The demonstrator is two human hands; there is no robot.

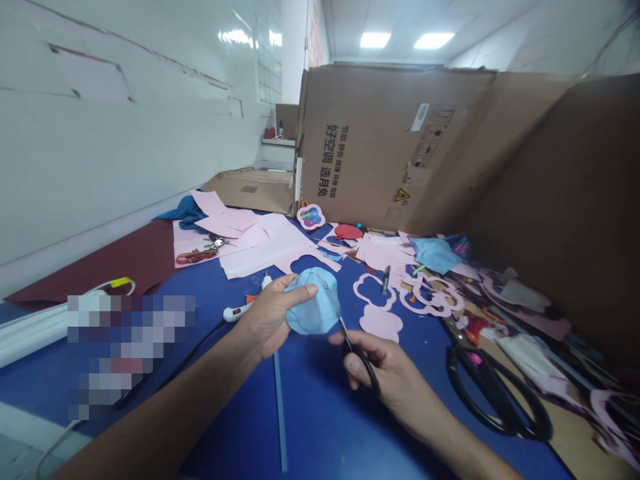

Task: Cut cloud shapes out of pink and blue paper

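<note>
My left hand (267,313) pinches a light blue paper piece (314,303) with a rounded outline and holds it up above the blue table (310,420). My right hand (385,370) grips small black-handled scissors (357,353); their blades reach up to the lower right edge of the blue piece. Just beyond lie pink cloud-shaped cutouts (383,323) and pink outline frames (430,297).
Large black scissors (497,393) lie at the right. A white glue gun (243,307) with a black cord rests behind my left hand. Pink paper sheets (260,243), scraps and a marker (385,280) cover the middle. Cardboard walls (390,147) stand behind and right.
</note>
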